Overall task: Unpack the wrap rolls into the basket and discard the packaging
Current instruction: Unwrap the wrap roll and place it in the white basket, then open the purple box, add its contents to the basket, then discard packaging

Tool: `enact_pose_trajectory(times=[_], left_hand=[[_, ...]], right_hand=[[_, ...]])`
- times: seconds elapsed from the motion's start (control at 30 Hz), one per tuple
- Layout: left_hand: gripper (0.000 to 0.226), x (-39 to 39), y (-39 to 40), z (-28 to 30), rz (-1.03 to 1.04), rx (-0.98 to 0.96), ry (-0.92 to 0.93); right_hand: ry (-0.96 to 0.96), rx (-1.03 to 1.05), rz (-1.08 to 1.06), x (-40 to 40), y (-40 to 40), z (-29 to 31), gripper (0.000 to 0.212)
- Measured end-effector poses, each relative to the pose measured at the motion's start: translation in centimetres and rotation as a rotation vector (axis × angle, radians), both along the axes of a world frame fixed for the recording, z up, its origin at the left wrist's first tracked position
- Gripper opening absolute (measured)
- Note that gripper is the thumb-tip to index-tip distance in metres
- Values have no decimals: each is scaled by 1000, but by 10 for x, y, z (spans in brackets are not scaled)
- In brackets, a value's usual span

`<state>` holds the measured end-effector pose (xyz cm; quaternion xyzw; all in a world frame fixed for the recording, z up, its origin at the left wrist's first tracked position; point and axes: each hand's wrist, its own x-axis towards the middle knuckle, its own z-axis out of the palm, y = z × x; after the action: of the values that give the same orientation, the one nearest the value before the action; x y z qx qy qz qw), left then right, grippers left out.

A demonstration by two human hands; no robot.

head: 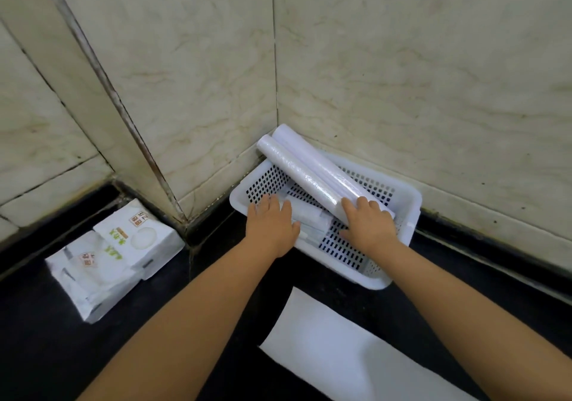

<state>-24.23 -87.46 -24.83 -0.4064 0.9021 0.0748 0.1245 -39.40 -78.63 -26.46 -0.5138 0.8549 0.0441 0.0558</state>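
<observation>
A white perforated basket [399,239] sits on the dark tabletop [46,354], pushed into the corner where two marbled tile walls [418,75] meet; its far rim lies close against the right-hand wall and its far-left corner nearly meets the wall joint. Two wrap rolls [312,168] lie side by side, slanting from the far-left corner of the basket toward its right side. Their far ends stick up over the rim and almost touch the walls, while their near ends rest low in the basket.

The right hand [368,224] lies over the near ends of the rolls, its fingers [365,204] spread and fairly straight, pressing on them rather than wrapping round. The left hand [270,222] rests flat inside the basket's left part, fingers extended, on a flat white packet [312,221] that lies on the basket floor beneath the rolls.

The near-right part of the basket floor is bare mesh. In front of the basket, a white sheet [340,354] lies flat on the tabletop, running off the bottom edge of the view. To the left, well apart from the basket, white printed packages [117,255] lie stacked near the base of the protruding wall corner. Dark open tabletop stretches between those packages and the basket, under the left forearm.
</observation>
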Motion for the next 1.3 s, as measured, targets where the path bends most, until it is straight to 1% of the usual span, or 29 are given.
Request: enact_pose_trajectory(times=[0.1,0.23,0.3,0.4,0.6,0.77,0.97,1.13,1.23,1.3], left_hand=[[56,4,15,16,-25,-50,18],[46,10,46,36,-88,-112,37],[39,11,71,45,-145,-148,69],[37,10,114,58,-226,-148,106],[40,15,228,77,-458,-131,190],[41,18,340,88,-648,-96,206],[43,0,474,98,-907,-62,185],[41,-32,574,90,-1068,-22,142],[42,-66,631,78,-1081,52,131],[44,-91,669,68,-1066,102,129]], right_hand=[[27,-33,7,9,18,14,45],[-32,-186,73,19,57,41,38],[-33,-255,41,26,86,54,39],[-59,-318,-64,35,141,72,39],[-17,-303,-329,61,298,100,40],[-46,-276,-544,100,428,115,42],[-76,-245,-768,120,579,131,51],[-109,-230,-978,106,702,126,51],[-140,-222,-1072,79,771,116,46],[-156,-219,-1097,54,814,108,44]])
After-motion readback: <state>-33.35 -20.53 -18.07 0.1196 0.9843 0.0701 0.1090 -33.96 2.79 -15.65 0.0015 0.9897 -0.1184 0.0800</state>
